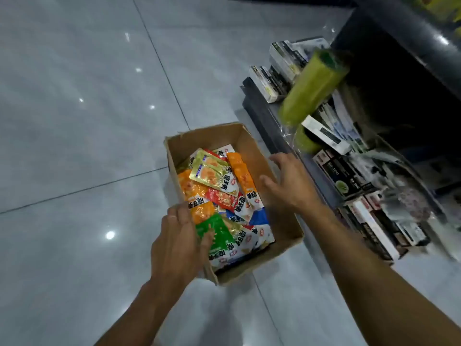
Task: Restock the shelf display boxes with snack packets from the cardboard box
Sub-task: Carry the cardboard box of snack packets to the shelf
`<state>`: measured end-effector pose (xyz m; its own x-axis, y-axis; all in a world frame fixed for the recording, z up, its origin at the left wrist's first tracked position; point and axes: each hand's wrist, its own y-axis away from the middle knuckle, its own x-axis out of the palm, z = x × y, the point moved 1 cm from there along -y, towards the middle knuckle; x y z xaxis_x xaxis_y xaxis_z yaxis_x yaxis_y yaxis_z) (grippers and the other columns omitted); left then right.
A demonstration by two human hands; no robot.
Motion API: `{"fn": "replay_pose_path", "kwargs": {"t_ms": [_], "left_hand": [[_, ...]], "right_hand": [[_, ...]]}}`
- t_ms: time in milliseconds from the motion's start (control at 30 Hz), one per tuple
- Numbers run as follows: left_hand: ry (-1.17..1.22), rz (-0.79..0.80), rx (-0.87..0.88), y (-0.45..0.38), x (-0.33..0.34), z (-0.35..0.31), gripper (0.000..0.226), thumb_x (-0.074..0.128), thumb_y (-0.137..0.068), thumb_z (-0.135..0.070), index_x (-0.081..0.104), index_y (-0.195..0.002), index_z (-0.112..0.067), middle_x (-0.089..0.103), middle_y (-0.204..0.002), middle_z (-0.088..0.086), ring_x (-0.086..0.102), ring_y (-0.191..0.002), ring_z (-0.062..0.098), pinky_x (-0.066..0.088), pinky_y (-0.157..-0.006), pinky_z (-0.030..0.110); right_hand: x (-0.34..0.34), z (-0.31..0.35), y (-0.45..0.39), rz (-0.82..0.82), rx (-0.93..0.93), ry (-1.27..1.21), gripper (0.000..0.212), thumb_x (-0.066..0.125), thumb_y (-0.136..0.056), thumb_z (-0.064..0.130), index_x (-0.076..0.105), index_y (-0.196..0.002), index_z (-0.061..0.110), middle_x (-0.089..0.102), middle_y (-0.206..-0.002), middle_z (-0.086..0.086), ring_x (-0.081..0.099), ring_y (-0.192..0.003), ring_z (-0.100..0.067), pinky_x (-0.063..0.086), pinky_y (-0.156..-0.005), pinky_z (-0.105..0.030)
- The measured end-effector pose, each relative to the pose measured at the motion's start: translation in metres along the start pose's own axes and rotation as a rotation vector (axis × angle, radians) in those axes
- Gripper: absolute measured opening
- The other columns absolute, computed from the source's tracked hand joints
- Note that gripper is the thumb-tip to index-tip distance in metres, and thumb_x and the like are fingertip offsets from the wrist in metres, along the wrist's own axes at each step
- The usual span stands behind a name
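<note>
Grey glossy tile floor [74,146], dark grout lines. Open cardboard box [287,228] sits directly on it, just beside the low dark shelf [262,113]. On the shelf: stacked small boxes [272,81] and green rolls [311,88].

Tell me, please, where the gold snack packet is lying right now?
In the head view, the gold snack packet lies on top of the pile in the far half of the cardboard box, beside an orange packet, beyond the left hand.
</note>
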<state>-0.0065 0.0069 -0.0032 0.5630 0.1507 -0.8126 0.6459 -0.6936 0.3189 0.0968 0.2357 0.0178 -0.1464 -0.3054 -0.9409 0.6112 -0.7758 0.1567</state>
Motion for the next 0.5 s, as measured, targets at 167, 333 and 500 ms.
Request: {"fn": "replay_pose_path", "kwargs": {"t_ms": [167, 333, 500], "left_hand": [[0.215, -0.105, -0.094, -0.056, 0.052, 0.021, 0.082, 0.070, -0.084, -0.047, 0.024, -0.146, -0.017, 0.043, -0.140, 0.009, 0.050, -0.124, 0.027, 0.053, -0.084, 0.045], [0.307, -0.246, -0.110, -0.078, 0.070, 0.027, 0.045, 0.059, -0.095, -0.022, 0.045, -0.136, -0.010, 0.059, -0.125, 0.013, 0.060, -0.109, 0.030, 0.048, -0.086, 0.037], [0.413, -0.339, -0.070, -0.074, 0.065, 0.026, 0.036, 0.052, -0.098, -0.014, 0.052, -0.134, -0.011, 0.071, -0.108, 0.011, 0.068, -0.091, 0.032, 0.052, -0.082, 0.036]], "right_hand": [[0.054, -0.044, -0.036, -0.037, 0.164, -0.206, 0.077, 0.069, -0.083, 0.047, 0.033, -0.147, 0.022, 0.047, -0.144, -0.006, 0.048, -0.130, -0.025, 0.046, -0.103, -0.051], [0.084, -0.047, -0.068, 0.074, 0.219, -0.329, 0.063, 0.060, -0.078, 0.062, 0.052, -0.128, 0.024, 0.064, -0.118, -0.004, 0.065, -0.103, -0.023, 0.057, -0.085, -0.050], [0.089, -0.054, -0.080, 0.059, 0.240, -0.264, 0.029, 0.053, -0.095, 0.043, 0.064, -0.094, 0.016, 0.066, -0.089, -0.005, 0.067, -0.083, -0.023, 0.056, -0.076, -0.041]]}}
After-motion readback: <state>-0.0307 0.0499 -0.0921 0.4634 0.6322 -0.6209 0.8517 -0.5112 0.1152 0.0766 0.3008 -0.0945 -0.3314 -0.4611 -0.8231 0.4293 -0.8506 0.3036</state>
